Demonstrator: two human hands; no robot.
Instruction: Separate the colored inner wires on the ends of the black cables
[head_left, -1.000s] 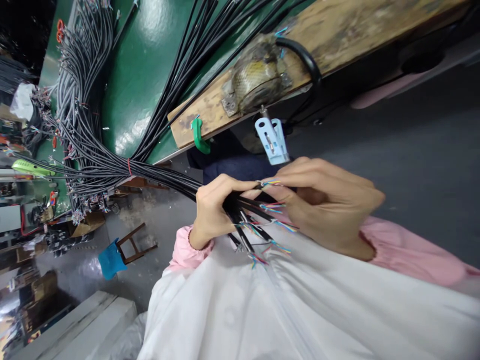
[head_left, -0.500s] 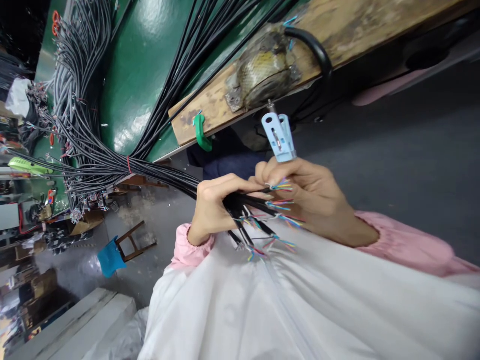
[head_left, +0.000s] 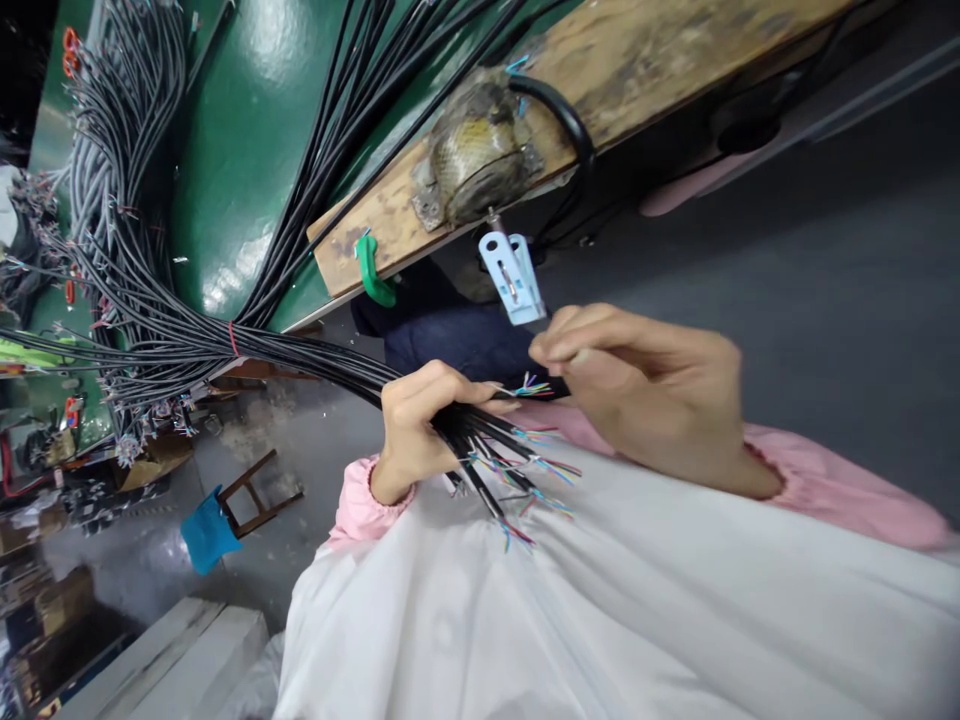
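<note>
A bundle of black cables (head_left: 322, 362) is gripped in my left hand (head_left: 420, 415), with coloured wire ends fanned out on its right side. One cable end (head_left: 531, 388) sticks out near my left thumb and fingertips. My right hand (head_left: 645, 390) is raised just to the right of it, fingers pinched together and apart from the cables; whether something small is between the fingertips is too small to tell. Above my hands, a light blue clip (head_left: 512, 278) hangs on the shaft of a taped motor (head_left: 480, 150). A red tie (head_left: 234, 338) rings the bundle.
The motor sits on a wooden board (head_left: 630, 60) at the green table's (head_left: 232, 130) edge, beside a green hook (head_left: 373, 272). More grey and black cables (head_left: 131, 130) lie at the left. A blue-seated stool (head_left: 210, 530) stands on the floor.
My right hand has drawn away to the right from the cable end it was touching. My left hand still holds the bundle. The view has shifted, so the table and motor appear further left.
</note>
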